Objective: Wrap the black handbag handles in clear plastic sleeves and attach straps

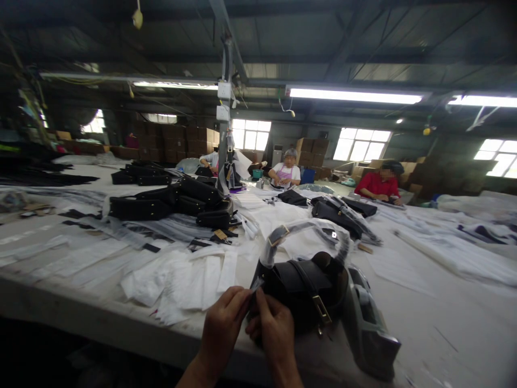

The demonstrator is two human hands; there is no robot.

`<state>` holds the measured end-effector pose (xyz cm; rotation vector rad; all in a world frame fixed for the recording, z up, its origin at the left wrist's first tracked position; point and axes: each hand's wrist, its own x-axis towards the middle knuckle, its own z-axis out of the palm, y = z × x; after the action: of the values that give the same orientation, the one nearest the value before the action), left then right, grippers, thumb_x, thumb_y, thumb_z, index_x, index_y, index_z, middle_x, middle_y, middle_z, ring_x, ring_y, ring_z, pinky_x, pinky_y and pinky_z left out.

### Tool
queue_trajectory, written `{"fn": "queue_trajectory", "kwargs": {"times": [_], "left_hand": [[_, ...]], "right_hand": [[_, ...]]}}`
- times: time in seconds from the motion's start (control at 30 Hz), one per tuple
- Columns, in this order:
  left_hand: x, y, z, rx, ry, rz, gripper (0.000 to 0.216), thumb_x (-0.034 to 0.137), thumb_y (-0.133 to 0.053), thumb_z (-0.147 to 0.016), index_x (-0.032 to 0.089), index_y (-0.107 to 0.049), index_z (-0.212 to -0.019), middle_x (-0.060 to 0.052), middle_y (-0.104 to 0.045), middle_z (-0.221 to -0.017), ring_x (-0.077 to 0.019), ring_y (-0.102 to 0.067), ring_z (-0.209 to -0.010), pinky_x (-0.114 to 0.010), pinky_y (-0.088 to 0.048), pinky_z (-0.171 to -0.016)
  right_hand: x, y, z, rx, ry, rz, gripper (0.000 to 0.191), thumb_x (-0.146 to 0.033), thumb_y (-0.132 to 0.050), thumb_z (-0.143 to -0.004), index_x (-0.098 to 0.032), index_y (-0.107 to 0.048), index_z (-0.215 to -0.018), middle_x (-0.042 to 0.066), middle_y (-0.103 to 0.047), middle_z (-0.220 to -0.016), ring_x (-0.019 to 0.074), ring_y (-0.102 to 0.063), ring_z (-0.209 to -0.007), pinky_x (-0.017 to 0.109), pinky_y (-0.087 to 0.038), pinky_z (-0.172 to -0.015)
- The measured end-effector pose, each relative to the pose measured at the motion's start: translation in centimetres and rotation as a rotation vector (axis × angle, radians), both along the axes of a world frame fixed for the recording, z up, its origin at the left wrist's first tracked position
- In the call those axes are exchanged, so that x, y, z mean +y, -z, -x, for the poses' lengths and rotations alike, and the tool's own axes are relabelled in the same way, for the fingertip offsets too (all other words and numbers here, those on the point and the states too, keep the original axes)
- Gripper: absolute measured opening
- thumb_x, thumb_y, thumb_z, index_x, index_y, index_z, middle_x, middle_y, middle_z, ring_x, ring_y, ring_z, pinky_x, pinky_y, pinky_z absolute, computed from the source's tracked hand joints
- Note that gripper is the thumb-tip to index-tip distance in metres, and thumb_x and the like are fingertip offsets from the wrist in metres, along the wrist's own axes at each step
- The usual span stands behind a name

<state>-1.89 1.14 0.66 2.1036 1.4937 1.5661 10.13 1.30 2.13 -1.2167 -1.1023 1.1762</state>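
A black handbag with gold hardware stands at the table's front edge. Clear plastic wrap covers its raised handle. At the bag's left side, my left hand is closed in a pinch on the plastic wrap near the handle's base. My right hand is beside it, thumb up and fingers curled, also pinching the wrap against the bag's side. The fingertips partly hide the exact spot they hold. Touching or nearly touching the bag's right side is a grey tape dispenser.
Black bags are piled left of centre, and more black bags lie beyond the handbag. White paper sheets and plastic strips cover the table. Across it sit co-workers, one in a red top. A post rises mid-table.
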Motion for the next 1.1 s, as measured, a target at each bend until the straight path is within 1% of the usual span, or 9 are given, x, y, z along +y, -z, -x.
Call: {"fn": "queue_trajectory", "kwargs": {"times": [0.13, 0.3, 0.47, 0.63, 0.67, 0.77, 0.83, 0.97, 1.1], "left_hand": [[-0.4, 0.5, 0.6, 0.213, -0.089, -0.091, 0.026, 0.021, -0.055, -0.092, 0.026, -0.075, -0.107, -0.008, -0.076, -0.099, -0.0227, -0.072, -0.09, -0.025, -0.055, -0.078], [-0.6, 0.6, 1.4, 0.412, -0.104, -0.236, 0.031, 0.013, -0.054, -0.09, 0.024, -0.075, -0.11, -0.011, -0.077, -0.1, -0.0261, -0.075, -0.084, -0.027, -0.059, -0.071], [-1.4, 1.0, 1.2, 0.421, -0.055, -0.231, 0.032, 0.013, -0.053, -0.091, 0.022, -0.074, -0.114, -0.012, -0.077, -0.103, -0.0259, -0.074, -0.088, -0.028, -0.059, -0.077], [-4.8, 2.1, 0.8, 0.211, 0.209, -0.03, 0.039, 0.012, -0.053, -0.09, 0.027, -0.068, -0.123, -0.008, -0.076, -0.108, -0.0207, -0.073, -0.096, -0.021, -0.055, -0.085], [-5.4, 1.9, 1.0, 0.137, 0.21, 0.016, 0.037, 0.013, -0.054, -0.09, 0.027, -0.069, -0.12, -0.007, -0.076, -0.105, -0.0199, -0.073, -0.093, -0.02, -0.055, -0.084], [-6.2, 0.2, 2.1, -0.136, -0.04, 0.136, 0.021, 0.026, -0.06, -0.089, 0.026, -0.073, -0.105, -0.005, -0.076, -0.095, -0.0208, -0.072, -0.086, -0.023, -0.055, -0.081], [-5.5, -1.5, 2.5, -0.274, -0.141, 0.27, 0.023, 0.038, -0.058, -0.089, 0.023, -0.071, -0.101, -0.006, -0.075, -0.094, -0.0223, -0.071, -0.083, -0.027, -0.055, -0.078], [-3.0, -3.0, 1.6, -0.332, 0.15, 0.564, 0.035, 0.049, -0.052, -0.09, 0.018, -0.068, -0.095, -0.006, -0.073, -0.085, -0.0212, -0.07, -0.076, -0.027, -0.053, -0.069], [-2.1, -1.6, -0.6, -0.488, 0.278, 0.677, 0.04, 0.055, -0.06, -0.083, 0.016, -0.063, -0.092, 0.002, -0.059, -0.063, -0.0113, -0.053, -0.047, -0.02, -0.04, -0.045]], "right_hand": [[-0.2, -0.4, -0.3, -0.038, 0.03, -0.028, 0.054, -0.065, -0.06, -0.079, -0.013, -0.07, -0.069, 0.001, -0.057, -0.038, 0.0115, -0.05, -0.034, 0.019, -0.036, -0.038], [-0.8, -1.4, -0.1, -0.102, 0.004, -0.064, 0.05, -0.062, -0.059, -0.081, -0.015, -0.069, -0.067, 0.0, -0.057, -0.038, 0.013, -0.053, -0.035, 0.02, -0.036, -0.038], [-0.7, -1.5, -0.2, -0.151, 0.003, -0.063, 0.046, -0.056, -0.061, -0.082, -0.018, -0.059, -0.056, -0.001, -0.055, -0.038, 0.0126, -0.052, -0.036, 0.02, -0.036, -0.038], [-0.1, -0.8, -1.0, -0.084, 0.006, -0.092, 0.049, -0.054, -0.06, -0.083, -0.019, -0.048, -0.051, -0.006, -0.043, -0.039, 0.0083, -0.039, -0.037, 0.02, -0.028, -0.039], [-0.1, -0.7, -1.1, -0.085, -0.006, -0.079, 0.049, -0.054, -0.059, -0.083, -0.019, -0.048, -0.051, -0.006, -0.041, -0.037, 0.0078, -0.036, -0.036, 0.02, -0.026, -0.038], [-0.2, -0.8, -1.4, -0.101, -0.056, -0.029, 0.048, -0.056, -0.058, -0.084, -0.017, -0.057, -0.056, -0.007, -0.038, -0.033, 0.0071, -0.031, -0.033, 0.021, -0.021, -0.038], [-0.4, -0.9, -1.5, -0.108, -0.067, -0.04, 0.047, -0.055, -0.059, -0.084, -0.015, -0.061, -0.059, -0.006, -0.039, -0.034, 0.0069, -0.032, -0.034, 0.021, -0.022, -0.039], [-0.6, -1.1, -1.7, -0.13, -0.09, -0.089, 0.047, -0.053, -0.057, -0.086, -0.016, -0.059, -0.056, -0.006, -0.041, -0.036, 0.0074, -0.036, -0.036, 0.02, -0.026, -0.04], [-0.9, -1.4, -1.7, -0.198, -0.075, -0.094, 0.048, -0.051, -0.054, -0.088, -0.017, -0.059, -0.055, -0.006, -0.044, -0.039, 0.0081, -0.039, -0.036, 0.02, -0.027, -0.039]]}}
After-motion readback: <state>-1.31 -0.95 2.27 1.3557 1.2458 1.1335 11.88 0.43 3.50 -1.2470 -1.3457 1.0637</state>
